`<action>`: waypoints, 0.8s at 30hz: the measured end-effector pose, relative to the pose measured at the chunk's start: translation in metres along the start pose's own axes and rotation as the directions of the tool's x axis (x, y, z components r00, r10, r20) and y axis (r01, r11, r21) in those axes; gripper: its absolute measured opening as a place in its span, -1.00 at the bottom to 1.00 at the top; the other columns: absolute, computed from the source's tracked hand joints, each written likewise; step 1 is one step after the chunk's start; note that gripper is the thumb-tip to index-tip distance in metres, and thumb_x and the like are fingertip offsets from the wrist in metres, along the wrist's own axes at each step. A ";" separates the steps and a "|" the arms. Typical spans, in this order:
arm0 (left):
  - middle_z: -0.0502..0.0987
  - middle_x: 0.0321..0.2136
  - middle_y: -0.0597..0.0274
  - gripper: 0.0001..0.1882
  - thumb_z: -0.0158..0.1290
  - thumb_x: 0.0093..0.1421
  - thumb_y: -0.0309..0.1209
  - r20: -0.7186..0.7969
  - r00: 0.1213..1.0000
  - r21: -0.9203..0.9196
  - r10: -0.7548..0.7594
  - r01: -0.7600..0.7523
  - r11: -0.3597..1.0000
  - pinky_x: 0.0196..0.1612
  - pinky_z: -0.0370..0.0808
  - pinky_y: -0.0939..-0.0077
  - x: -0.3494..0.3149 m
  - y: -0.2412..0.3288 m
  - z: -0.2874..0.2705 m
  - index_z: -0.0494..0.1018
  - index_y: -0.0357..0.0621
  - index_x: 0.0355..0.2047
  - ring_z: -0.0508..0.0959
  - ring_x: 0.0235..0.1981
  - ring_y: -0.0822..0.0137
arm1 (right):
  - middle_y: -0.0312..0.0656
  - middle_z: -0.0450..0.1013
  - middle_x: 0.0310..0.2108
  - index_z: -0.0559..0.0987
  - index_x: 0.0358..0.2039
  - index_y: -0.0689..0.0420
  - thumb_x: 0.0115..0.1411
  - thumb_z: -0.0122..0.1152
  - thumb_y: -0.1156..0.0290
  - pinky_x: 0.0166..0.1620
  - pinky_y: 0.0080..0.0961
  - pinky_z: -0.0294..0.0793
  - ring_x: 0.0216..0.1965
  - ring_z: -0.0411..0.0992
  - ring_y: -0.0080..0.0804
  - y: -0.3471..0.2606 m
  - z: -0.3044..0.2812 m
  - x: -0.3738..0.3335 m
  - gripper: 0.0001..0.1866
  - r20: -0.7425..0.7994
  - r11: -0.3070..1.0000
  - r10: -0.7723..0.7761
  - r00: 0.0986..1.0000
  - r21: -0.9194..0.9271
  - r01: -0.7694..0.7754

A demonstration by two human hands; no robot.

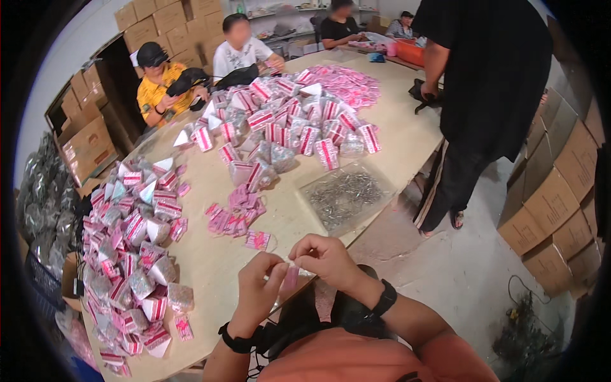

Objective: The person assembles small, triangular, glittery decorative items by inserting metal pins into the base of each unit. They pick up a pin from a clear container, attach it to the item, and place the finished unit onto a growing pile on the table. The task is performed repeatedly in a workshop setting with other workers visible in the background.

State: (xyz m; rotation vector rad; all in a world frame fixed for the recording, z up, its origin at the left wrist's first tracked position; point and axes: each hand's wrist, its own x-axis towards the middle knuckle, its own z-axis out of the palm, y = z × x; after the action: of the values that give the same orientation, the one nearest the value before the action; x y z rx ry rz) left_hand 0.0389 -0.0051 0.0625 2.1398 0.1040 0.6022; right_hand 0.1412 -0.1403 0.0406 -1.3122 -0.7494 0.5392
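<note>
Small pink packet (291, 279): in the air at the near edge of the bench (213, 286), between both hands. Left hand (259, 279) has its fingers pinched on the upper left side; right hand (323, 258) has fingers closed at the top edge. Can't tell whether a separate small piece sits in the right pinch.

My read: top-edge work. Anchor with left, make fine moves with right, light pinch so the film doesn't crease. Keep it upright so contents don't spill.

Loose pink packets (234, 213) lie just beyond, handy to reach. Clear tray (347, 224) of thin metal pieces (344, 193) near the right side; keep the elbow off it. Filled-bag pile (137, 254) well left, so don't mix in.
</note>
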 end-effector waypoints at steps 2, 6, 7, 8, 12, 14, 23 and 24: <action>0.42 -0.60 0.17 -0.93 0.05 0.03 -0.52 -0.017 1.000 0.014 0.011 -0.011 1.000 -0.48 0.36 0.55 0.000 0.000 0.002 0.41 -0.27 -0.49 0.43 -0.58 0.39 | -0.20 0.42 -0.34 0.42 -0.42 0.23 0.04 0.08 0.59 -0.29 -0.71 0.38 -0.39 0.36 -0.63 -0.005 -0.003 -0.002 -0.94 0.051 0.979 0.123 0.991 0.155 -0.129; 0.42 -0.61 0.20 -0.92 0.04 0.05 -0.52 -0.121 0.992 -0.066 -0.043 0.035 0.997 -0.49 0.35 0.57 -0.002 -0.008 0.003 0.39 -0.28 -0.51 0.40 -0.59 0.42 | -0.18 0.41 -0.27 0.43 -0.27 0.26 0.06 0.04 0.56 -0.15 -0.61 0.37 -0.25 0.38 -0.54 -0.003 0.001 0.001 -0.81 0.010 0.966 0.087 0.996 0.244 -0.087; 0.41 -0.61 0.20 -0.92 0.04 0.05 -0.52 -0.155 0.986 -0.109 -0.060 0.043 0.993 -0.49 0.34 0.57 0.000 -0.007 0.006 0.39 -0.28 -0.51 0.40 -0.59 0.43 | -0.17 0.42 -0.26 0.44 -0.24 0.27 0.06 0.04 0.55 -0.12 -0.59 0.36 -0.21 0.38 -0.52 -0.004 -0.001 0.000 -0.79 -0.016 0.959 0.064 0.998 0.276 -0.058; 0.41 -0.62 0.21 -0.91 0.04 0.06 -0.51 -0.174 0.984 -0.106 -0.048 0.030 0.994 -0.49 0.34 0.58 0.000 -0.007 0.006 0.38 -0.29 -0.52 0.38 -0.60 0.44 | -0.14 0.40 -0.16 0.44 -0.14 0.27 0.06 0.03 0.51 -0.02 -0.55 0.29 -0.09 0.34 -0.48 0.001 -0.004 -0.001 -0.70 0.001 0.960 0.066 0.998 0.272 -0.064; 0.41 -0.62 0.19 -0.88 0.06 0.07 -0.48 -0.188 0.982 -0.114 -0.038 0.016 0.993 -0.52 0.34 0.58 0.001 -0.006 0.009 0.38 -0.28 -0.52 0.39 -0.61 0.43 | -0.20 0.40 -0.17 0.41 -0.07 0.30 0.12 0.00 0.51 -0.05 -0.61 0.31 -0.15 0.34 -0.55 -0.003 0.000 -0.001 -0.66 0.043 0.961 0.002 0.999 0.276 -0.014; 0.41 -0.62 0.18 -0.88 0.07 0.06 -0.49 -0.203 0.979 -0.081 -0.015 -0.002 0.997 -0.54 0.33 0.57 0.001 0.001 0.009 0.38 -0.27 -0.52 0.40 -0.63 0.40 | -0.21 0.41 -0.19 0.43 -0.09 0.30 0.14 0.01 0.48 -0.07 -0.63 0.31 -0.17 0.34 -0.58 -0.002 0.007 0.000 -0.68 0.088 0.951 0.064 0.994 0.296 -0.088; 0.38 -0.64 0.18 -0.87 0.14 -0.06 -0.55 -0.157 0.965 0.123 0.212 -0.194 0.973 -0.59 0.31 0.53 0.000 -0.006 0.010 0.38 -0.22 -0.56 0.41 -0.65 0.31 | -0.31 0.40 -0.51 0.42 -0.46 0.19 0.20 -0.01 0.35 -0.43 -0.73 0.32 -0.51 0.33 -0.66 0.009 0.022 -0.002 -0.82 0.056 0.832 0.103 0.993 0.542 -0.117; 0.37 -0.64 0.19 -0.87 0.14 -0.07 -0.55 -0.151 0.961 0.101 0.230 -0.217 0.971 -0.59 0.31 0.53 0.002 -0.005 0.008 0.38 -0.21 -0.57 0.40 -0.65 0.30 | -0.32 0.38 -0.56 0.40 -0.48 0.16 0.20 -0.01 0.32 -0.58 -0.78 0.23 -0.63 0.26 -0.70 0.008 0.023 -0.003 -0.81 0.050 0.845 0.155 0.987 0.510 -0.159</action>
State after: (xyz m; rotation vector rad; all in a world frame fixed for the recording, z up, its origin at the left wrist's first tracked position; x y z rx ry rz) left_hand 0.0447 -0.0068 0.0552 2.1979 -0.0255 0.9188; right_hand 0.1221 -0.1257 0.0345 -0.8712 -0.4562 0.8146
